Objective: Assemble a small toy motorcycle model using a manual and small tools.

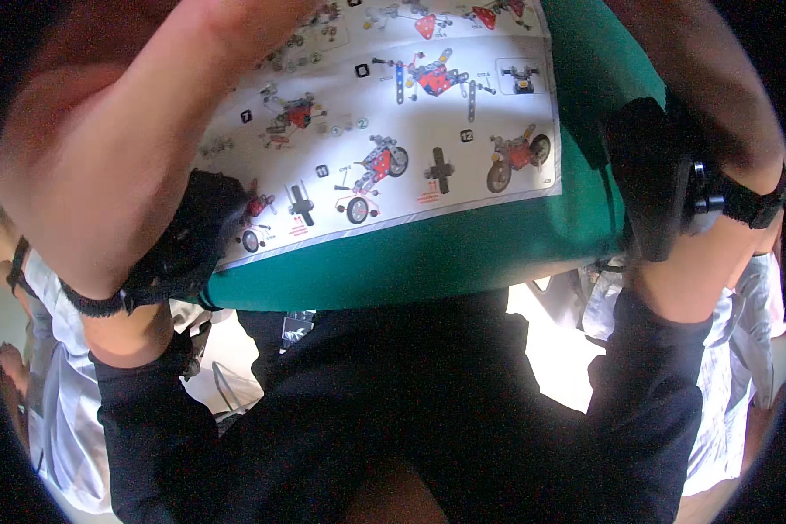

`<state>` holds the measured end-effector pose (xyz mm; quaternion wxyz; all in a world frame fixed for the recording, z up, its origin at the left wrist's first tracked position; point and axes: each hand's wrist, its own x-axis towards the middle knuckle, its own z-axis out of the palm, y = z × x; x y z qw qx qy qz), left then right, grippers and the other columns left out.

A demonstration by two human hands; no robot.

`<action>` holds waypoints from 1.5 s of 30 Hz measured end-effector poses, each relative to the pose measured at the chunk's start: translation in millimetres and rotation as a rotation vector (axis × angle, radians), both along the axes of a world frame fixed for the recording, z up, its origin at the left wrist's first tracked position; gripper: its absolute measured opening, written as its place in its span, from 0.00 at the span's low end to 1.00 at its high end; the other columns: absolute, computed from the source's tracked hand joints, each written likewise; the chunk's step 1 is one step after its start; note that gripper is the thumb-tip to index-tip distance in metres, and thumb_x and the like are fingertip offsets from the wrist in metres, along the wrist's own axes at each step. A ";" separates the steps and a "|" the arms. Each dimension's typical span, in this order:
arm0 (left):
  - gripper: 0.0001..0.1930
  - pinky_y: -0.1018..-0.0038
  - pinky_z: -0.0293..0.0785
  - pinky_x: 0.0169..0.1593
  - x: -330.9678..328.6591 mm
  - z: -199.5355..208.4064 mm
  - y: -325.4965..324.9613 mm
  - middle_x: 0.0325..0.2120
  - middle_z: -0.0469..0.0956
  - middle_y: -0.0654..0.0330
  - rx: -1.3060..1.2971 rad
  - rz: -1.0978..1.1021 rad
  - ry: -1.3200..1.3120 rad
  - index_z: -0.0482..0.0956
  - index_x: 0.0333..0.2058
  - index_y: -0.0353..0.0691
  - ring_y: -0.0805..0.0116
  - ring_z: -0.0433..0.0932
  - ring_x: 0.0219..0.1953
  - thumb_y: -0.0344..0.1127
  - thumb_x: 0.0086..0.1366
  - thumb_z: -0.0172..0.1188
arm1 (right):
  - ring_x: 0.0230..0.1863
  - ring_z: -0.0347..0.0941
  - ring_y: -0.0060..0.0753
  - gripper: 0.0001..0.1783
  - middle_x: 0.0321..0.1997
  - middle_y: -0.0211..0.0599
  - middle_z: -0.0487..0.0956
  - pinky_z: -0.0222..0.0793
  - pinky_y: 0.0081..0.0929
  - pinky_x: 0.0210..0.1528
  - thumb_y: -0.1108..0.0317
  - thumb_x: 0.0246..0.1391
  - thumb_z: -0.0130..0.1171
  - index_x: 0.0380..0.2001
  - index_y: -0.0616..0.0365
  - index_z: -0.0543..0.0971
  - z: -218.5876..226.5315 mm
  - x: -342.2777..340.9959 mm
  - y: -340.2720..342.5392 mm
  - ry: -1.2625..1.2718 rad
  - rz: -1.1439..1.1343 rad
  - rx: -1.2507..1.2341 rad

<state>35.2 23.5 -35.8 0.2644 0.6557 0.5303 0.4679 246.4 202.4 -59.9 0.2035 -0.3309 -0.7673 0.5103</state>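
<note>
My left forearm (pixel 122 166) crosses the upper left of the view, and only the blurred heel of my left hand (pixel 244 22) shows at the top edge, over a printed instruction sheet (pixel 410 131). Its fingers are cut off, so any hold is hidden. The sheet shows numbered pictures of a red and blue toy motorcycle built from metal strips, and it lies on a green tabletop (pixel 463 244). My right forearm (pixel 716 131) rises along the right side, with the hand out of frame. A black device is strapped to each wrist, left (pixel 183 244) and right (pixel 655 175).
My lap in black clothing (pixel 410 402) fills the lower middle, below the table's near edge. People in white clothing sit at the left (pixel 61 419) and the right (pixel 742 332). A small shiny packet (pixel 295 327) lies just under the table edge.
</note>
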 end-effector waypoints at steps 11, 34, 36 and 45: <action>0.27 0.74 0.80 0.39 -23.1 -6.1 -7.0 0.39 0.81 0.48 0.072 -0.056 0.025 0.73 0.53 0.29 0.62 0.83 0.38 0.24 0.53 0.67 | 0.28 0.66 0.14 0.12 0.32 0.30 0.75 0.59 0.12 0.30 0.71 0.65 0.52 0.48 0.65 0.74 -49.6 288.0 350.6 -0.043 -0.009 0.065; 0.27 0.74 0.80 0.39 -77.8 -29.5 7.6 0.38 0.82 0.48 0.050 0.058 0.233 0.73 0.53 0.30 0.62 0.83 0.38 0.25 0.53 0.67 | 0.31 0.66 0.13 0.15 0.35 0.31 0.76 0.59 0.11 0.32 0.71 0.65 0.52 0.52 0.65 0.74 22.1 -44.4 11.2 0.027 0.208 0.057; 0.27 0.74 0.80 0.39 -88.8 -28.2 -3.2 0.38 0.82 0.48 0.057 0.067 0.246 0.73 0.53 0.30 0.62 0.83 0.38 0.25 0.53 0.67 | 0.31 0.66 0.13 0.15 0.35 0.31 0.77 0.59 0.10 0.33 0.71 0.65 0.52 0.52 0.65 0.74 24.9 -53.4 9.4 0.027 0.225 0.067; 0.27 0.74 0.80 0.38 -79.1 -25.1 13.0 0.38 0.82 0.48 0.086 0.032 0.299 0.73 0.53 0.30 0.62 0.83 0.37 0.25 0.53 0.67 | 0.26 0.64 0.09 0.17 0.33 0.29 0.76 0.53 0.10 0.24 0.68 0.66 0.51 0.54 0.64 0.73 29.9 -61.0 -4.8 0.032 0.169 0.200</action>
